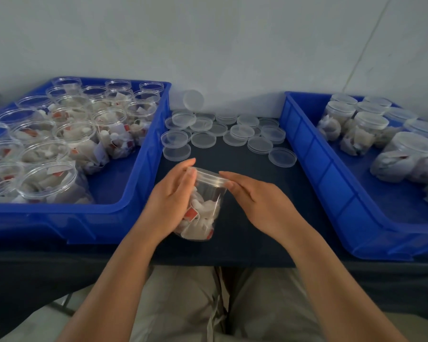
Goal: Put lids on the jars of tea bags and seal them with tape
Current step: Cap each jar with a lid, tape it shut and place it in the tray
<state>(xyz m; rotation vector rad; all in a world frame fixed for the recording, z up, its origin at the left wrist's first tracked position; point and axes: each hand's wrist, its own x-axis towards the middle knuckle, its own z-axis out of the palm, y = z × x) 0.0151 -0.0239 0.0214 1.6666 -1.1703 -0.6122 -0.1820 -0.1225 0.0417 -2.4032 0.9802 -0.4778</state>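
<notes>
A clear plastic jar [205, 213] of tea bags stands tilted on the dark table between my hands, with a clear lid [209, 177] on its top. My left hand [171, 201] grips the jar's left side, fingers curled round the wall up to the lid's rim. My right hand [255, 196] lies at the right, its straight fingers touching the lid's edge. Several loose clear lids [229, 134] lie on the table behind the jar. No tape is in view.
A blue bin [124, 198] at the left holds several open jars of tea bags [67, 134]. A blue bin [331, 178] at the right holds several lidded jars [366, 129]. A grey wall stands close behind. My lap shows below the table's front edge.
</notes>
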